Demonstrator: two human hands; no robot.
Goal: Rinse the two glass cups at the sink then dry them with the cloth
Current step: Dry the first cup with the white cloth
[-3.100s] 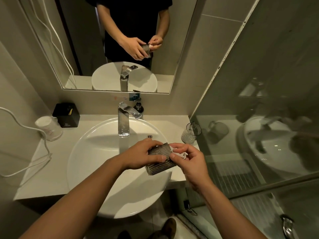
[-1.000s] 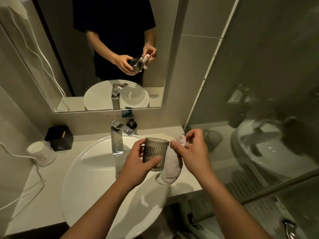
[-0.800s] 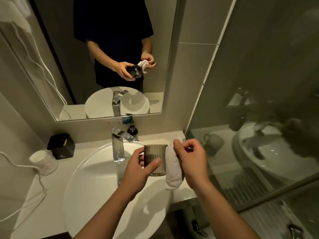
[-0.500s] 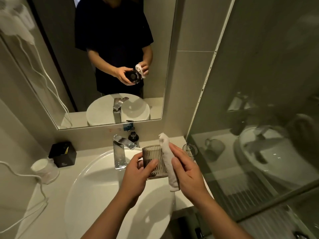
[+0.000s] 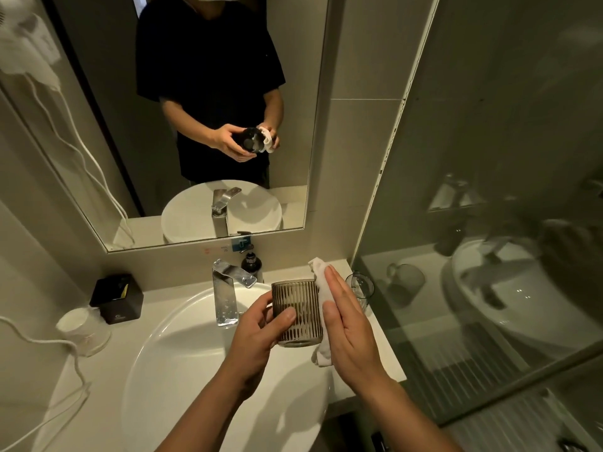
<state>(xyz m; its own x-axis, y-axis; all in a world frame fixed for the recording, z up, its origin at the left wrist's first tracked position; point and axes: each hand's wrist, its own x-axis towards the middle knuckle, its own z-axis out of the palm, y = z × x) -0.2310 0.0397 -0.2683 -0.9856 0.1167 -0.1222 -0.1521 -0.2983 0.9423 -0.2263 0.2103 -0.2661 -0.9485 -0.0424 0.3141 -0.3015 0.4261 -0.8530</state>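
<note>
My left hand [image 5: 257, 331] curls round the ribbed cup [image 5: 298, 313], upright, axis vertical, mouth up, over the right rim of the sink [image 5: 182, 353]; my right hand [image 5: 347, 324], fingers straight, presses the cloth [image 5: 321, 282] against it.

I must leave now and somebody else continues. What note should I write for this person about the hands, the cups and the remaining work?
Left hand grips the ribbed cup upright above the sink.
Right hand, fingers straight, presses the white cloth against the cup's right side.
The clear cup stands on the counter by the glass partition.
Under way: wiping the ribbed cup's outside.
Left: finish it, then dry the clear cup; whether either was rinsed cannot be told.
</note>
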